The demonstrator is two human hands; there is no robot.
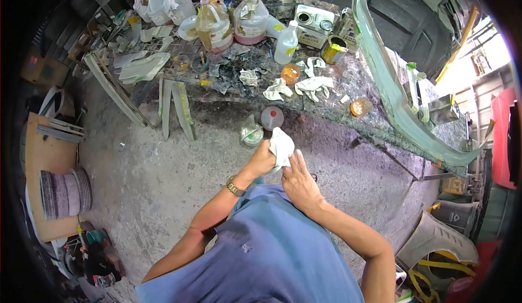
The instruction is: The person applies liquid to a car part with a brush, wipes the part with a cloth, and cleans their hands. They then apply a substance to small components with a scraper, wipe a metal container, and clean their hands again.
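Observation:
In front of my body, my left hand (pixel 260 160), with a watch on its wrist, is closed round a crumpled white cloth (pixel 281 144). The cloth bunches up above the fist and hangs down between the two hands. My right hand (pixel 302 187) lies just to the right, back upward. Its fingers stretch out and their tips meet the cloth's lower edge; the thumb is partly hidden. Beyond the hands, a jug with a red cap (pixel 272 118) and a clear container with a greenish rim (pixel 251 133) stand on the floor by the workbench.
The stained workbench (pixel 348 99) carries several plastic jugs (pixel 251 20), a squeeze bottle (pixel 286 44), tins (pixel 314 20), orange cups (pixel 290 73) and used white rags (pixel 314 87). A long pale-green panel (pixel 380 69) overhangs its right end. Rolls (pixel 65 193) lie at left on concrete floor (pixel 147 178).

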